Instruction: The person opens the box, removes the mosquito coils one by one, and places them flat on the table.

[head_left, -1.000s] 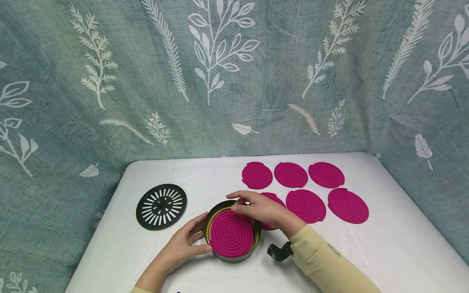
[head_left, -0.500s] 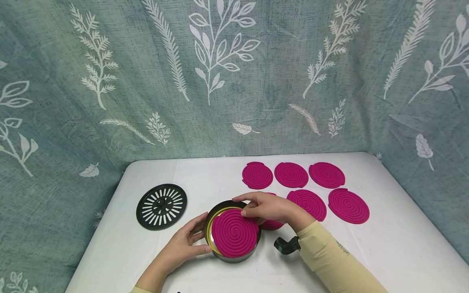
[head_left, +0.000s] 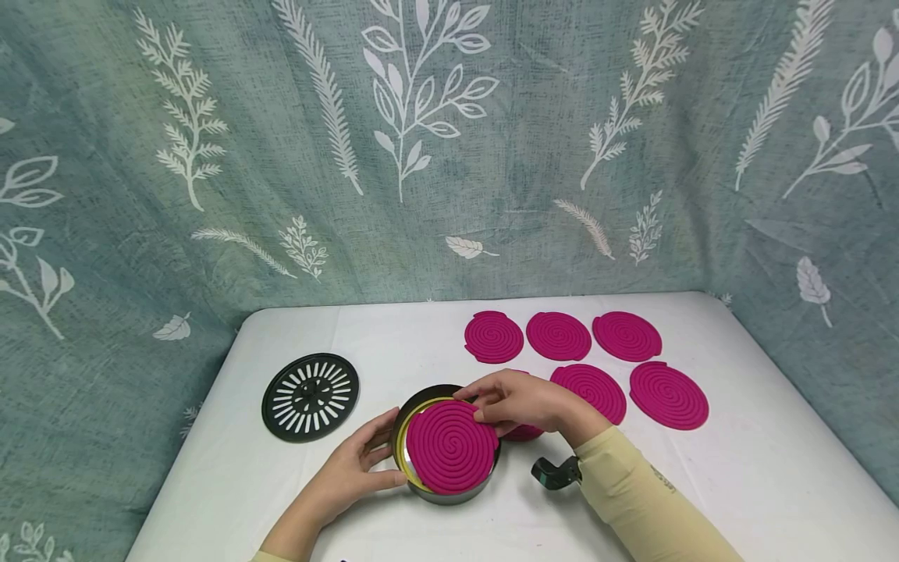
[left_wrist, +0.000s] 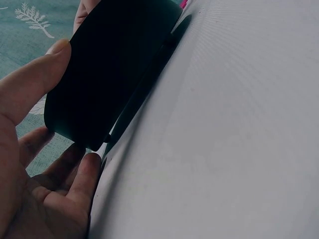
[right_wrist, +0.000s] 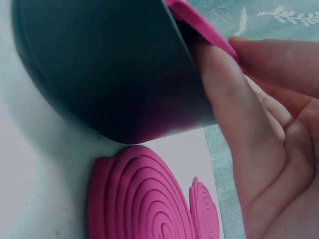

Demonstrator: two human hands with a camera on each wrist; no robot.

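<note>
A round dark tin [head_left: 444, 499] with a yellowish inner rim stands on the white table. My left hand [head_left: 351, 467] holds the tin from its left side, thumb at the near edge and fingers at the far side; in the left wrist view the fingertips touch the dark wall. With thumb and fingers my right hand [head_left: 527, 400] pinches the upper right edge of a magenta mosquito coil [head_left: 451, 448], which sits tilted over the tin's opening. The right wrist view shows this coil's raised edge [right_wrist: 207, 25] between thumb and finger. Most of the tin's inside is hidden.
A black slotted lid [head_left: 310, 397] lies on the left of the table. More magenta coils [head_left: 588, 393] lie in two rows at the back right, one partly hidden by the right hand. A leaf-patterned curtain [head_left: 435, 156] hangs behind the table.
My right hand has moved slightly right, and now pinches the coil's edge. The coil has shifted right and its right edge is raised. The left hand and tin have stayed put.
</note>
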